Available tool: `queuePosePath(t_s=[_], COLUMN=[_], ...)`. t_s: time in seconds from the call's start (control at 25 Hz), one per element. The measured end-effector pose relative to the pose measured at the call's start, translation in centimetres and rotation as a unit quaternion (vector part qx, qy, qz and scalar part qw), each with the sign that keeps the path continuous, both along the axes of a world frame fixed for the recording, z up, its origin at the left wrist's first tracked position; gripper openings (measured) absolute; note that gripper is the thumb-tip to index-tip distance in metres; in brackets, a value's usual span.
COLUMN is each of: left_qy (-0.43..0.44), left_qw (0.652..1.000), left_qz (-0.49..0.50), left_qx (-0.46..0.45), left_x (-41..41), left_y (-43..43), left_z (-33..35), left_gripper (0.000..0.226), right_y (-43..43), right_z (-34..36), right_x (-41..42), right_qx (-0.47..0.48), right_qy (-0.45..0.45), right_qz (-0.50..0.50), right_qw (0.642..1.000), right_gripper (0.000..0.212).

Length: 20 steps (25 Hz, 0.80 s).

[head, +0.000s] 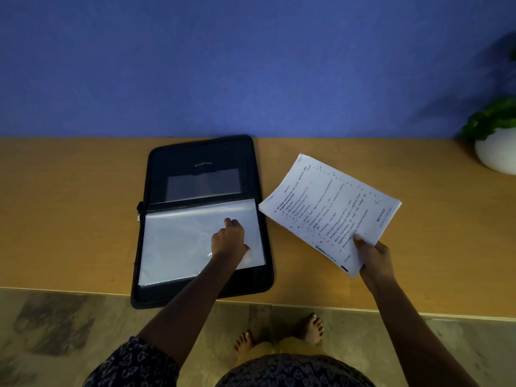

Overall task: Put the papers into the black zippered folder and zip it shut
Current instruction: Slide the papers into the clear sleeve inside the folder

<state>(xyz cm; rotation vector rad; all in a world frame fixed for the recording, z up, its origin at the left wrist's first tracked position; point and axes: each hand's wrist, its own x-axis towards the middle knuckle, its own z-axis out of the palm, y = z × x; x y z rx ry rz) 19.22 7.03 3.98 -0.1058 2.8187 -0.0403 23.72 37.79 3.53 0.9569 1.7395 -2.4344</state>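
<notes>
1. Folder (202,219) lies unzipped and open flat at the tabletop's (69,219) front edge, overhanging it slightly.
2. Left hand (229,238): fingers curled, index tip pressing the clear sleeve (178,241).
3. Right hand (372,254): thumb and fingers pinch the papers (329,208) at their near corner, held right of the folder.
4. Risk: one-corner hold could let sheets fan or slip; closed sleeve mouth could crumple them.

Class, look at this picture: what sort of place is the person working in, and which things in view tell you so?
Probably a room in a home or a small office. A wooden table stands against a blue wall, a potted plant sits at its far right, and the person stands barefoot on a tiled floor.
</notes>
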Motion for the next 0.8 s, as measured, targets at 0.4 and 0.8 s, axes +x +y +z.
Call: queuePosePath(t_s=[0.4, 0.8], left_qy=[0.018, -0.018], left_qw=[0.999, 0.984], left_qz=[-0.019, -0.007], left_qx=[-0.032, 0.179], left_x=[-0.5, 2.3], left_y=[0.4, 1.7], left_z=[0.4, -1.0], left_gripper=[0.082, 0.061], right_y=[-6.1, -6.0], right_z=[-0.2, -2.5], right_x=[-0.9, 1.9], right_qx=[0.072, 0.016], right_qy=[-0.018, -0.090], right_qz=[0.032, 0.082], right_qw=[0.997, 0.992], right_gripper=[0.013, 0.012])
